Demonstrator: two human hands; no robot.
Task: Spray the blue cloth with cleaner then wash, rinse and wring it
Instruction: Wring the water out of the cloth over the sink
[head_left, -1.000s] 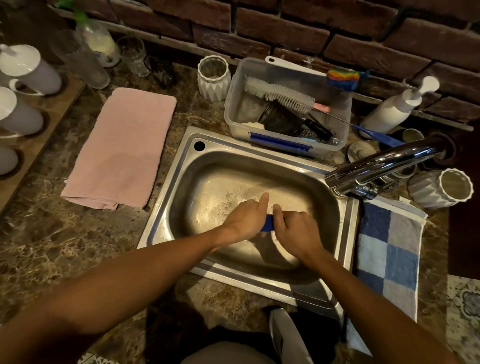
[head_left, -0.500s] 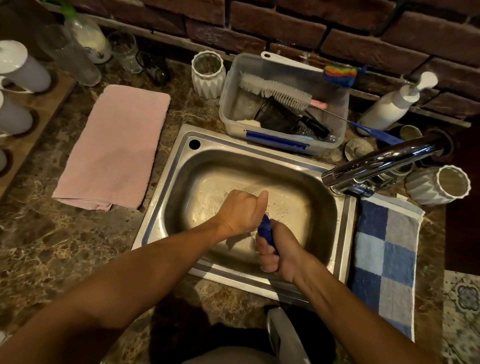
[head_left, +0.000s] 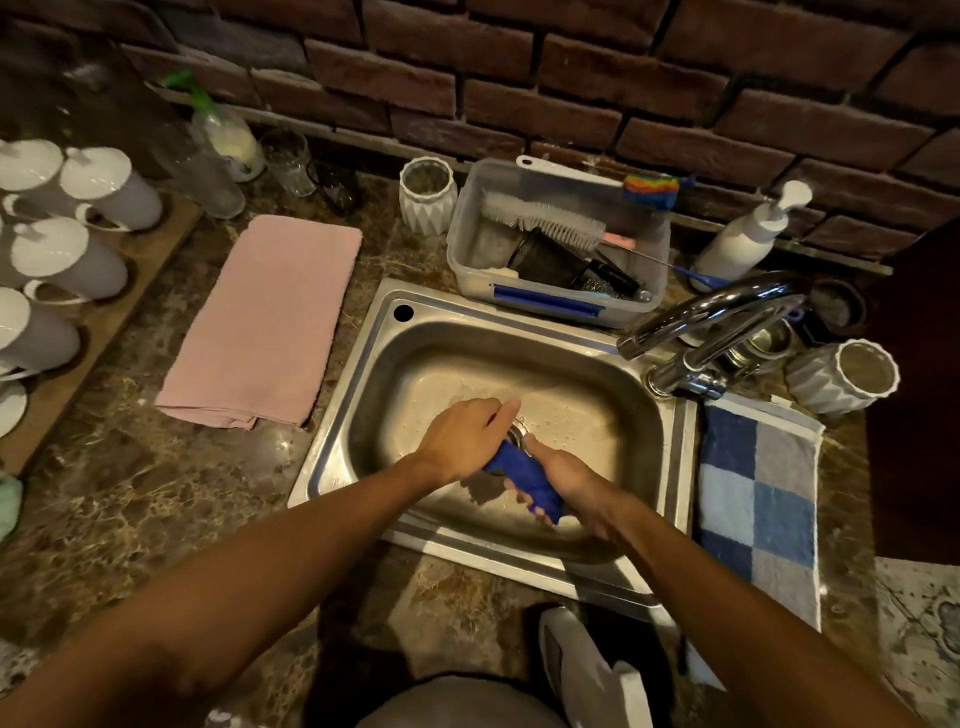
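The blue cloth (head_left: 524, 478) is twisted into a tight roll over the steel sink (head_left: 670, 467), just in front of the drain. My left hand (head_left: 467, 436) grips its far end from above. My right hand (head_left: 563, 483) holds its near end, palm turned up. Both hands hide the cloth's ends; only the middle of the roll shows. The spray bottle (head_left: 223, 130) with a green trigger stands at the back left against the brick wall. No water runs from the tap (head_left: 711, 317).
A pink towel (head_left: 270, 322) lies left of the sink. A clear tub (head_left: 558, 244) of brushes sits behind it, with a white pump bottle (head_left: 748, 234) to the right. A checked blue towel (head_left: 758, 499) lies beside the sink's right rim. White cups (head_left: 67, 254) line the far left.
Both hands have rotated in opposite directions on the cloth, twisting it tighter. More of the blue roll now shows between them, and my right palm has turned upward.
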